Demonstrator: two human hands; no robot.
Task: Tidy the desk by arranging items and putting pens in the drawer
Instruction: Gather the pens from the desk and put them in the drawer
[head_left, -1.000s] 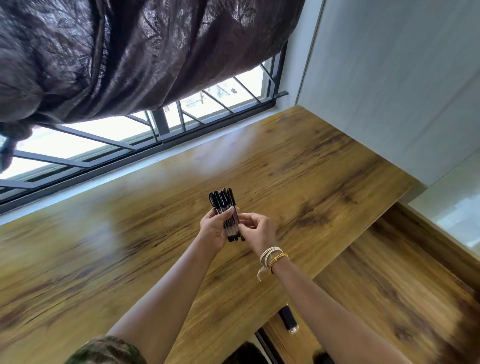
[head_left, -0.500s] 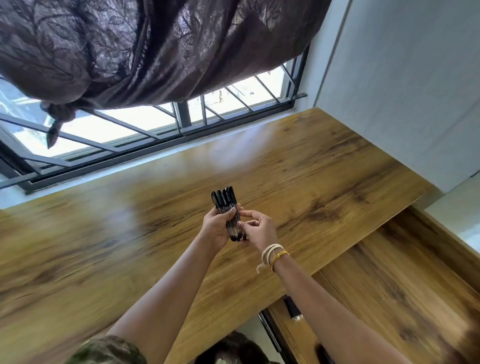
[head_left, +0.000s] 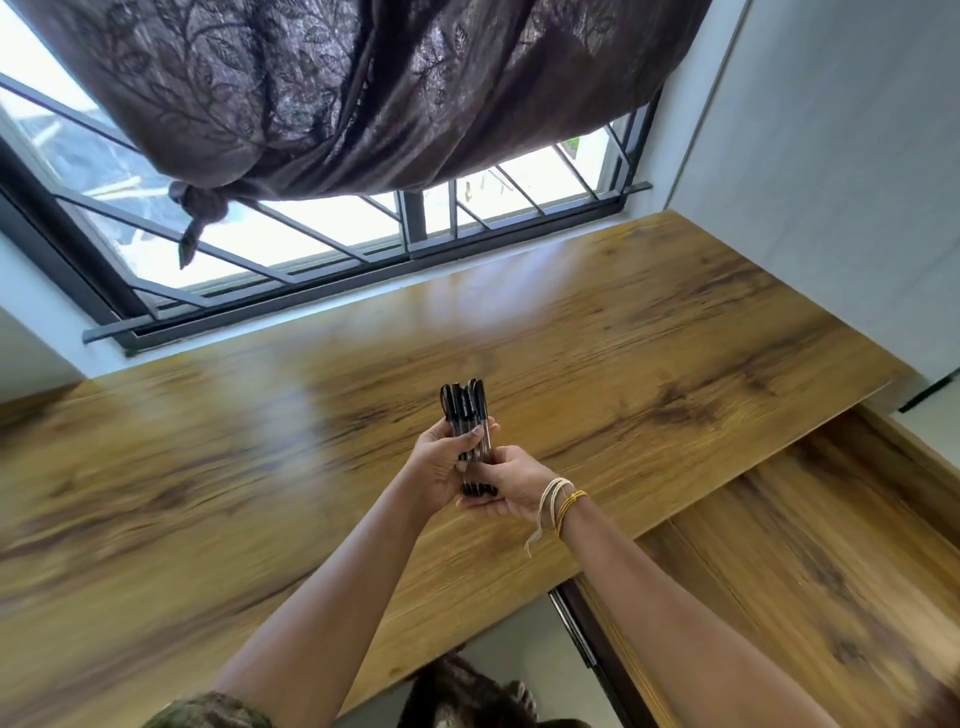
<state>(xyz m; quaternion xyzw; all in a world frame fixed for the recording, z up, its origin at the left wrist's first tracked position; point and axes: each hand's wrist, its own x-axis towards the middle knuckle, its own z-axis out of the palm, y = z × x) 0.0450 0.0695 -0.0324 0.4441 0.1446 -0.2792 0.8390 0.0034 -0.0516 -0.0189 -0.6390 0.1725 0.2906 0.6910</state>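
A bundle of several black-capped pens (head_left: 466, 408) stands upright above the wooden desk (head_left: 649, 364), caps pointing away from me. My left hand (head_left: 441, 465) wraps around the middle of the bundle from the left. My right hand (head_left: 511, 483), with string bracelets on its wrist, closes around the pens' lower ends from the right. An open wooden drawer (head_left: 810, 551) extends out from under the desk at the lower right; the part of its inside that I can see holds nothing.
A barred window (head_left: 415, 228) with a tied-up brown curtain (head_left: 322, 88) runs along the desk's far edge. A white wall (head_left: 841, 156) borders the desk on the right. Dark fabric (head_left: 457, 691) shows on the floor below the desk's front edge.
The view has swung left and up, showing more window and curtain. Both hands still hold the pen bundle together, the right hand now lower around its base.
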